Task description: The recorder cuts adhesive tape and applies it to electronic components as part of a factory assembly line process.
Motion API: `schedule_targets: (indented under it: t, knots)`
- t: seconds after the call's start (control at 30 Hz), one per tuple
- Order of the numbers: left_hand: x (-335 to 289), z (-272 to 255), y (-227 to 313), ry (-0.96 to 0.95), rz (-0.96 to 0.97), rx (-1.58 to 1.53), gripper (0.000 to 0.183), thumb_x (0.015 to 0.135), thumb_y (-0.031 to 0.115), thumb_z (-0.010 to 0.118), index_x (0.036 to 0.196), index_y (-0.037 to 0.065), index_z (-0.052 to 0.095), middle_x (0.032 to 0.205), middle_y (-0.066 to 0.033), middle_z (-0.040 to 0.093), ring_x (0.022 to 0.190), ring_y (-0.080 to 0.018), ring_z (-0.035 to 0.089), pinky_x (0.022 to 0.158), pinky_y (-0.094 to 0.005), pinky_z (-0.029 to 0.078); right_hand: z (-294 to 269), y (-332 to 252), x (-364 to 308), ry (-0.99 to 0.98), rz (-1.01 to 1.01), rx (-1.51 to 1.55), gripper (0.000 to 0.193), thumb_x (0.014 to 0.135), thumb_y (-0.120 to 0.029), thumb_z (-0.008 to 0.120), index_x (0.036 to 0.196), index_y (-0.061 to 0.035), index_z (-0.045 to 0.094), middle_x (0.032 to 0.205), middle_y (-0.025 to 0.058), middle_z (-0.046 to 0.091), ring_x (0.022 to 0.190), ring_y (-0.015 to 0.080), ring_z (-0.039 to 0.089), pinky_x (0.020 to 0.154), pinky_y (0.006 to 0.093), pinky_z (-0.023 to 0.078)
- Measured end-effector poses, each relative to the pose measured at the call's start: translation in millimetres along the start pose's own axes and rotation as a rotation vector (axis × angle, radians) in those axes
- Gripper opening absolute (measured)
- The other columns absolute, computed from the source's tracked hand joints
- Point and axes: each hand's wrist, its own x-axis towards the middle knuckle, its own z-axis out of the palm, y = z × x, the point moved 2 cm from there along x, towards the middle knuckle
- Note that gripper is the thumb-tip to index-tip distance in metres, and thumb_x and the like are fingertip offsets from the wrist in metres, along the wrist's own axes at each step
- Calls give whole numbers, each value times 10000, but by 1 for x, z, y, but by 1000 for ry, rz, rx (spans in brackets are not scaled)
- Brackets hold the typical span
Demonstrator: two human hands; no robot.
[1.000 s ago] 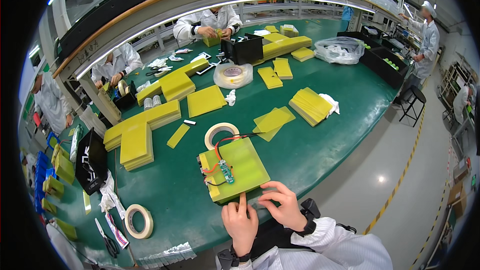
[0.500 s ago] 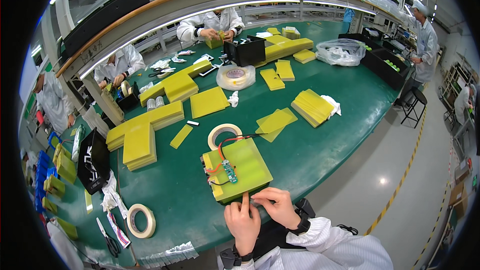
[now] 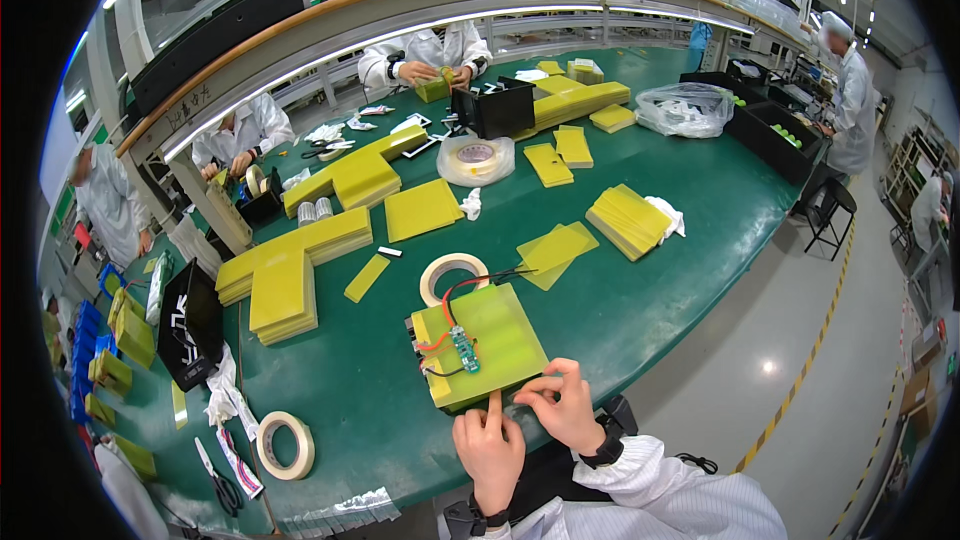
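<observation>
A square battery pack (image 3: pixel 497 338), faced with yellow-green sheets, lies at the table's near edge. On its left part sits a small green circuit board (image 3: pixel 464 349) with red and black wires. My left hand (image 3: pixel 488 448) points its index finger against the pack's near side, its other fingers loosely bent and holding nothing visible. At the near right corner, my right hand (image 3: pixel 566 410) is closed in a pinch of thumb and index finger; whatever it pinches is too small to make out. A roll of masking tape (image 3: pixel 430 285) rests just behind the pack.
Stacks of yellow sheets (image 3: pixel 282 290) cover the left, with more sheets (image 3: pixel 628 222) at the right. Nearer left lie another tape roll (image 3: pixel 298 468) and scissors (image 3: pixel 224 488). A black bin (image 3: pixel 492 108) stands far back, where co-workers handle parts. The table edge (image 3: pixel 690 325) curves along my right.
My right hand has drawn slightly up and right, away from my left fingertip, still pinching. My left index finger stays at the pack's near side. The whole view has shifted a little.
</observation>
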Motion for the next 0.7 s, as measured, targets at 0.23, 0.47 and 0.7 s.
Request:
schedule_targets:
  t: [0.23,0.47,0.7]
  knots:
    - [0,0,-1,5,-1,6,418,702,72,587,1116,62,635,704,-85,453,680,-254,472,640,-381,402,9,-2,8,58,-78,-99,447,731,-44,736,965,-45,354,680,74,672,389,101,458,393,241,351]
    - [1,-3,2,-38,-19,1,411,727,49,573,1135,44,621,741,-103,469,717,-273,482,654,-388,406,12,-1,8,99,-117,-191,433,721,-60,749,922,-35,367,678,80,668,389,106,455,392,248,355]
    - [1,-3,2,-32,-13,1,404,727,52,574,1128,40,623,747,-105,474,722,-274,485,659,-391,411,14,-1,8,128,-66,-207,387,742,-164,740,956,-28,448,598,33,620,422,164,544,411,280,416]
